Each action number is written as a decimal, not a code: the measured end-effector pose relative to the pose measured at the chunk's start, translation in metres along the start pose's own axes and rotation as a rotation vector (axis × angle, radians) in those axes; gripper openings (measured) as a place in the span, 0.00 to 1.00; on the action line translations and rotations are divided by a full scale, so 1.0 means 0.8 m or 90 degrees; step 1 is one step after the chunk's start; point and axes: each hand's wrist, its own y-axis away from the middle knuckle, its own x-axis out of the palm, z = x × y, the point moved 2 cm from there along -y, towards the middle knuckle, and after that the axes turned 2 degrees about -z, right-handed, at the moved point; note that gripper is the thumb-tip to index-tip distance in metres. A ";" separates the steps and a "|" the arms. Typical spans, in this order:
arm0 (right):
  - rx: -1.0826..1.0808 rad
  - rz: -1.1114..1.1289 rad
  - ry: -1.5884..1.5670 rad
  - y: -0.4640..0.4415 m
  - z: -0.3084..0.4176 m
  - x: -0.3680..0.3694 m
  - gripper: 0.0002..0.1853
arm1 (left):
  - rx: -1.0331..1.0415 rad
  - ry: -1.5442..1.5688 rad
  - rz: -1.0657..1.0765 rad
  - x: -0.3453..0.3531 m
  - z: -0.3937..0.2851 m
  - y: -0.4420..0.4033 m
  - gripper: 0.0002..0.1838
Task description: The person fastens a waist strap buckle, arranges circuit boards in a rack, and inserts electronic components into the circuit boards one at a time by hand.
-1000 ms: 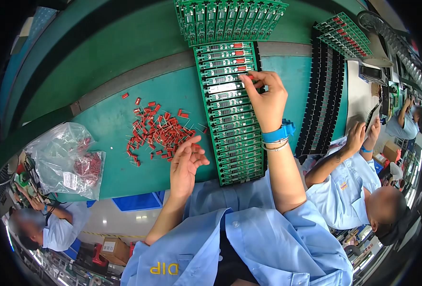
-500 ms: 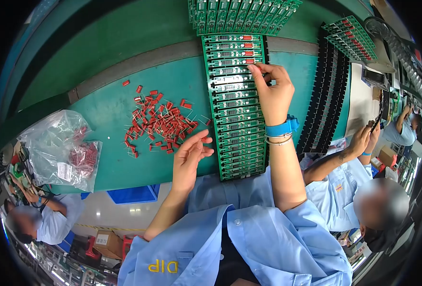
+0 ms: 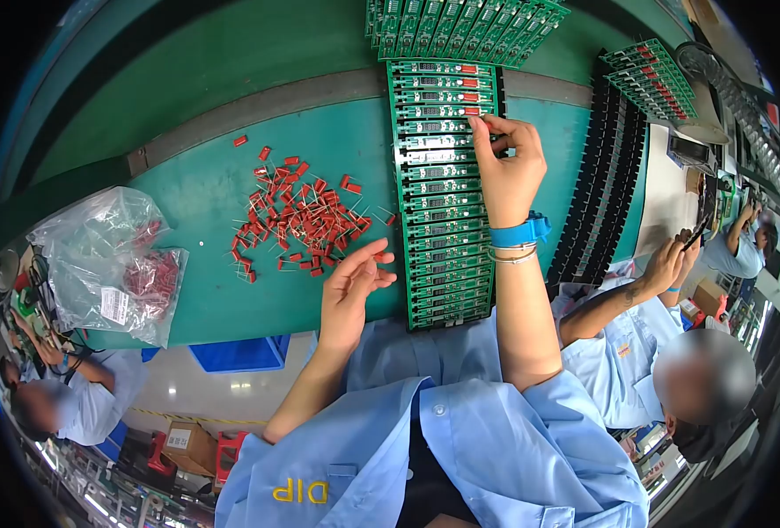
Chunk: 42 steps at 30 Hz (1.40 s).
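My right hand [image 3: 510, 163] is over the row of narrow green circuit boards [image 3: 443, 229], thumb and forefinger pinched beside the upper boards. A bit of red shows between those fingertips, apparently a red capacitor, mostly hidden by them. Just above, several boards carry a red capacitor [image 3: 470, 84] near their right end. Left of the row, my left hand [image 3: 348, 295] hovers with its fingers loosely bent and apart. It is close to the lower right of a loose pile of red capacitors [image 3: 306, 216] with thin wire leads, lying on the green mat [image 3: 205, 290].
A clear plastic bag [image 3: 99, 264] of red capacitors lies at the left. More green boards [image 3: 469, 26] stand behind the row. Black slotted racks [image 3: 597, 185] and a stack of boards [image 3: 650, 79] are on the right. Co-workers sit on both sides; a blue bin [image 3: 240, 354] is below the table edge.
The view has shifted slightly, so the boards and pile appear a little further right. My right fingers stay at the same upper boards; my left hand has barely moved.
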 end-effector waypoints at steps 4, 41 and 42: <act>0.000 -0.016 0.026 0.002 0.001 0.003 0.08 | -0.001 -0.002 0.002 -0.001 0.000 0.001 0.18; -0.022 0.586 -0.399 0.087 0.068 -0.080 0.12 | 0.042 -0.042 0.286 0.020 -0.049 -0.012 0.22; -0.017 0.585 -0.407 0.087 0.064 -0.082 0.13 | 0.016 -0.041 0.283 0.022 -0.049 -0.014 0.22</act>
